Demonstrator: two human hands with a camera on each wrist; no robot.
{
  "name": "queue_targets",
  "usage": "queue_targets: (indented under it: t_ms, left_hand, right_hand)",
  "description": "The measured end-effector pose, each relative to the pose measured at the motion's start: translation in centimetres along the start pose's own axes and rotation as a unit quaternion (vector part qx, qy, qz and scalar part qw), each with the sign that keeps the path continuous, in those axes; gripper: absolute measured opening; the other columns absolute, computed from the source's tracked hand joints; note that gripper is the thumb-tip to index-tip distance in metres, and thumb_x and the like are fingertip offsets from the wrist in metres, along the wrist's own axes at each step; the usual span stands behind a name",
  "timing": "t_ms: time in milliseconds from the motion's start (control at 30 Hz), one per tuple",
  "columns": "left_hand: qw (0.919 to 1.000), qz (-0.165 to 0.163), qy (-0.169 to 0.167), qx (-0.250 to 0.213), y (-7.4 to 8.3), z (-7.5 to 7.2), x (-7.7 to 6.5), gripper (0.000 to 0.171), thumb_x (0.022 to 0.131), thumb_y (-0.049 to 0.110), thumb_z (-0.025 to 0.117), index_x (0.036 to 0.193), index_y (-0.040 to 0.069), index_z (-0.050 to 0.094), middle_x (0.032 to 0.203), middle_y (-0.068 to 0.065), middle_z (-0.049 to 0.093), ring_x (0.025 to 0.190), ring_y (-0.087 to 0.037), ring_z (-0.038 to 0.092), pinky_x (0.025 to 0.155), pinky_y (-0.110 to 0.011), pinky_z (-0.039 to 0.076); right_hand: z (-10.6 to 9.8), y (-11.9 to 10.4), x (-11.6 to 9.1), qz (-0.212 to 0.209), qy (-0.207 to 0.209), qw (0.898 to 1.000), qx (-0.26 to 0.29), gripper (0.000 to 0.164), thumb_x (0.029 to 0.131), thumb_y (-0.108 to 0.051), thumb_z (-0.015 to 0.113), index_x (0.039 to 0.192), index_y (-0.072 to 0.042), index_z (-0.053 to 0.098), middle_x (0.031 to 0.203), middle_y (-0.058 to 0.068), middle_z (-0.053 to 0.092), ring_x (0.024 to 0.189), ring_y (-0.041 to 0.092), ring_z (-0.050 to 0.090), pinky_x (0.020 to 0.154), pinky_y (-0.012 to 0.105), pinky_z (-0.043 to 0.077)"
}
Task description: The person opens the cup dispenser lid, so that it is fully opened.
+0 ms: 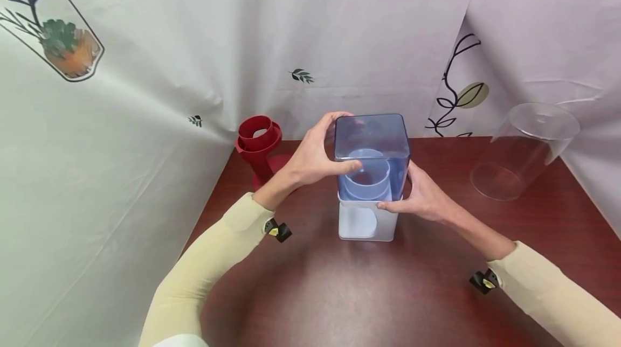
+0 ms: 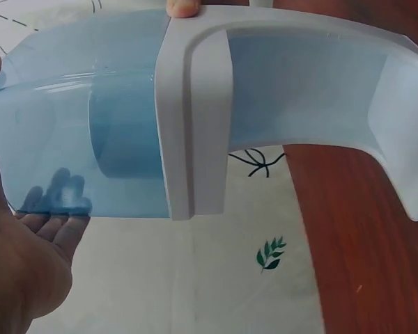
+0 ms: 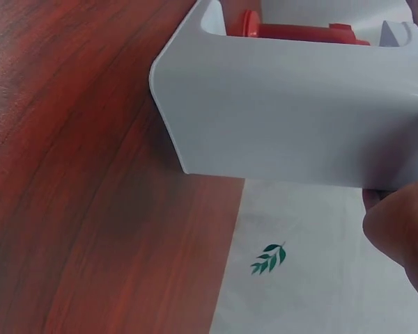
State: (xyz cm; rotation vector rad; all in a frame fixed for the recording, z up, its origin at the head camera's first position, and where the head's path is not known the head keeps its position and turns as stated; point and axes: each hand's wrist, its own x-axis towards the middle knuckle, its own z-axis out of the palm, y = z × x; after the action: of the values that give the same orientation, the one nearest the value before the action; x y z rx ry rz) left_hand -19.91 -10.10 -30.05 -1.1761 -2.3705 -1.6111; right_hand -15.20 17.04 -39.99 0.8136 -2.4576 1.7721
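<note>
A translucent blue square container (image 1: 373,137) sits on top of a white stand (image 1: 383,220) with a wide opening in its side. Through the blue wall shows a round collar (image 1: 367,191). My left hand (image 1: 315,153) holds the container from its left, thumb across the front face and fingers around the back. From the right, my right hand (image 1: 424,193) grips the upper part of the white stand near the seam, with its thumb on the front. In the right wrist view the stand's side wall (image 3: 285,111) fills much of the picture, the right hand at its upper end.
Behind my left hand stands a red holder (image 1: 259,145) with a ring-shaped top. A clear cylinder (image 1: 524,153) stands at the back right. The dark red table (image 1: 339,293) meets a patterned cloth backdrop (image 1: 364,40) behind and at the left.
</note>
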Motion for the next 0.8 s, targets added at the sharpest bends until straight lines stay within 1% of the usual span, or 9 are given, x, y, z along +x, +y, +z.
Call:
queue_targets:
  t_ms: [67, 200, 367, 567, 667, 800]
  left_hand:
    - [0.9998, 0.016, -0.006, -0.012, -0.18, -0.02, 0.03, 0.084, 0.076, 0.018, 0.092, 0.147, 0.007, 0.048, 0.138, -0.003, 0.063, 0.119, -0.017, 0.065, 0.108, -0.036, 0.053]
    - [0.9993, 0.035, -0.011, -0.012, -0.34, -0.02, 0.03, 0.087, 0.075, 0.016, 0.093, 0.147, 0.007, 0.046, 0.139, -0.004, 0.062, 0.118, -0.018, 0.065, 0.107, -0.037, 0.053]
    - [0.9992, 0.038, -0.011, 0.0, -0.19, -0.02, -0.09, 0.089, 0.073, 0.017, 0.094, 0.147, 0.008, 0.046, 0.138, -0.004, 0.062, 0.117, -0.017, 0.064, 0.105, -0.037, 0.055]
    - [0.9992, 0.033, -0.013, 0.02, -0.09, -0.03, 0.01, 0.086, 0.075, 0.023, 0.092, 0.146, 0.009, 0.046, 0.135, -0.002, 0.064, 0.115, -0.016, 0.065, 0.102, -0.036, 0.056]
    - [0.9992, 0.02, -0.011, 0.032, -0.02, -0.1, 0.03, 0.085, 0.076, 0.028, 0.091, 0.146, 0.01, 0.047, 0.133, -0.001, 0.065, 0.114, -0.015, 0.066, 0.101, -0.035, 0.057]
    - [0.9993, -0.007, -0.009, 0.037, 0.06, -0.25, 0.03, 0.085, 0.076, 0.032, 0.089, 0.147, 0.012, 0.048, 0.13, 0.0, 0.066, 0.113, -0.014, 0.065, 0.099, -0.035, 0.057]
  right_hand:
    - [0.04, 0.01, -0.07, 0.002, 0.008, 1.0, -0.008, 0.094, 0.075, -0.011, 0.097, 0.152, -0.015, 0.044, 0.131, 0.007, 0.063, 0.112, 0.025, 0.063, 0.091, 0.03, 0.058]
    - [0.04, 0.11, -0.06, -0.002, 0.012, 1.0, -0.017, 0.094, 0.075, -0.012, 0.097, 0.152, -0.015, 0.045, 0.131, 0.006, 0.063, 0.112, 0.024, 0.062, 0.092, 0.029, 0.057]
    - [-0.12, 0.07, -0.01, -0.003, 0.008, 1.0, -0.03, 0.094, 0.074, -0.014, 0.098, 0.152, -0.017, 0.045, 0.132, 0.003, 0.063, 0.114, 0.022, 0.061, 0.095, 0.029, 0.055]
    - [-0.25, 0.11, -0.03, -0.007, 0.002, 1.0, -0.022, 0.094, 0.074, -0.012, 0.098, 0.152, -0.016, 0.044, 0.132, 0.004, 0.063, 0.114, 0.022, 0.062, 0.095, 0.029, 0.055]
    - [-0.24, 0.14, 0.03, -0.008, 0.002, 0.999, -0.031, 0.094, 0.075, -0.013, 0.097, 0.152, -0.016, 0.044, 0.132, 0.004, 0.064, 0.114, 0.022, 0.062, 0.096, 0.036, 0.056]
    - [-0.2, 0.17, 0.11, -0.009, 0.005, 0.999, -0.037, 0.094, 0.075, -0.015, 0.097, 0.152, -0.016, 0.045, 0.132, 0.004, 0.065, 0.117, 0.022, 0.059, 0.104, 0.052, 0.049]
